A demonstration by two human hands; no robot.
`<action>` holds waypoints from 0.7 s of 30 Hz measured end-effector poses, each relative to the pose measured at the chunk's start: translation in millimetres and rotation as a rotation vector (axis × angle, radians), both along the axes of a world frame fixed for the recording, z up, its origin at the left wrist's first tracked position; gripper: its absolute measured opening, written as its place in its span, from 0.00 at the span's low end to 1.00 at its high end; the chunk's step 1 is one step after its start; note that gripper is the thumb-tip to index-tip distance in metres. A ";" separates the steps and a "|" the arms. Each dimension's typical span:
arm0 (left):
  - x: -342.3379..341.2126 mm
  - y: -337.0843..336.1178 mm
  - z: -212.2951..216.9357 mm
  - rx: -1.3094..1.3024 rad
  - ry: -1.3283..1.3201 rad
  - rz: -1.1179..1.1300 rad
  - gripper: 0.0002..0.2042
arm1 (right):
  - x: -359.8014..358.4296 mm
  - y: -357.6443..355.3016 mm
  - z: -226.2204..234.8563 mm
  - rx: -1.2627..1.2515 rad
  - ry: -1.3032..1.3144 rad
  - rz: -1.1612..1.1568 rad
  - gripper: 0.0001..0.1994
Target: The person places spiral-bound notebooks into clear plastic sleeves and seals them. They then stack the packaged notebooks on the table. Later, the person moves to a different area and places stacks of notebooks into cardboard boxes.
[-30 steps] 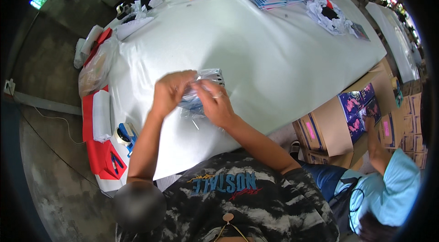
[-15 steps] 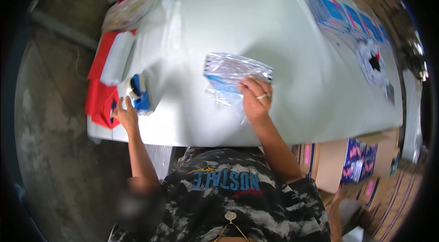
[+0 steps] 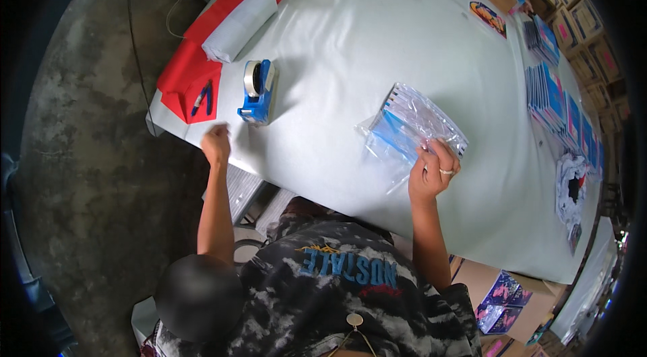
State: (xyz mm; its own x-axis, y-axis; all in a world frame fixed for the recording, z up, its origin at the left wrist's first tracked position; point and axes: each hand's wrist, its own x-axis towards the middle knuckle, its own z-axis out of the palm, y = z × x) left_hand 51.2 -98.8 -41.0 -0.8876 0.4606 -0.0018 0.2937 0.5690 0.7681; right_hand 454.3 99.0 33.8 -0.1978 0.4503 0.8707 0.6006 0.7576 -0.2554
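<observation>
From where I stand, with the blue tape dispenser (image 3: 258, 97) as my mark, the person's right hand (image 3: 433, 171) is well to the right of it, its grip pinching one clear plastic packet (image 3: 418, 124) between thumb and fingers at the lower right edge. Something pale and blue shows through the plastic, with a row of dark marks along the border; I cannot tell whether the packet touches the worktop (image 3: 323, 134) beneath it. One pale ring (image 3: 447, 171) sits on that hand. The left hand (image 3: 216, 146) is just to the near left of the dispenser, apart from it, fingers curled in; I cannot tell whether that grip is fully closed or has something small inside. One roll of tape (image 3: 252, 78) sits in the dispenser, and a small pale label is on its near end. Left of it, two pens (image 3: 203, 97) lie on red paper (image 3: 182, 77), and one white roll (image 3: 239, 26) rests beyond them. Far to the right of the dispenser stand at least four stacks of blue and pink booklets (image 3: 547, 104), the print too small for me to read. Nearer than the dispenser, big blue lettering and a smaller red scrawl cross the dark patterned shirt (image 3: 337, 276), upside down.
</observation>
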 end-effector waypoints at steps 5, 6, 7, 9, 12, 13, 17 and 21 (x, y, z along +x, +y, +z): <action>152.4 111.5 125.7 0.716 -0.385 -0.516 0.17 | -1.2 -0.4 -5.1 -0.029 0.018 -0.007 0.08; 191.2 115.5 142.6 0.664 -0.558 -0.724 0.17 | -4.9 -0.8 -2.3 -0.021 0.023 0.015 0.08; 230.6 124.2 156.5 0.556 -0.779 -0.760 0.16 | -6.1 -0.5 0.0 -0.007 0.028 0.027 0.08; 276.7 144.1 133.7 0.297 -0.948 -0.769 0.16 | -4.0 -0.6 0.7 -0.032 -0.008 0.055 0.10; 283.3 148.7 92.6 0.238 -0.827 -0.646 0.17 | -3.9 -5.5 1.4 -0.131 0.052 0.037 0.15; 283.2 153.0 84.8 0.281 -0.828 -0.655 0.18 | -2.6 -7.0 1.8 -0.168 0.095 0.026 0.18; 271.1 145.3 32.3 0.236 -0.647 -0.574 0.19 | -2.2 -19.3 63.6 -0.766 -0.014 0.252 0.37; 278.4 137.9 -1.4 0.114 -0.701 -0.703 0.15 | -20.1 5.2 104.9 -0.578 -0.290 0.056 0.45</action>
State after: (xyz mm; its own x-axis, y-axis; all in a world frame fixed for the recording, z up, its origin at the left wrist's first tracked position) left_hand 329.6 39.1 -42.4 -0.2290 0.9107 -0.3438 -0.0056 0.3519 0.9360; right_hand 434.2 104.3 138.7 -0.4255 0.8122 0.3990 0.6697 0.5792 -0.4648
